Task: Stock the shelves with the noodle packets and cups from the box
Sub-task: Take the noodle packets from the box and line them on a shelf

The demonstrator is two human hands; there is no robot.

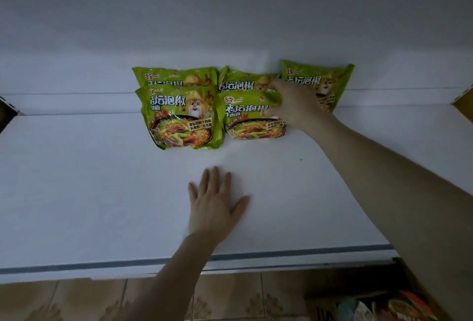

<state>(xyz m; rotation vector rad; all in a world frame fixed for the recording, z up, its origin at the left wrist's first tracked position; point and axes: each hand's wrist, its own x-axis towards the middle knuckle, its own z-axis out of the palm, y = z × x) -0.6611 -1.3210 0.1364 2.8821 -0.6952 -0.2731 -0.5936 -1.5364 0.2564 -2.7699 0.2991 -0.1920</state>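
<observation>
Several green noodle packets stand at the back of a white shelf (89, 180). The front left packet (179, 116) leans against another behind it (174, 76). My right hand (294, 108) grips the right edge of the front middle packet (249, 118), thumb low and fingers over its top corner. Behind that one stands a further packet (243, 81), and one more (320, 82) is at the right, partly hidden by my hand. My left hand (215, 205) rests flat on the shelf, fingers straight, well in front of the packets.
A cardboard box (325, 305) with more colourful packets (407, 305) sits on the tiled floor (102, 300) at the lower right, below the shelf's front edge (76, 267). A yellow-brown object (464, 105) is at the shelf's far right. The white back wall rises behind the packets.
</observation>
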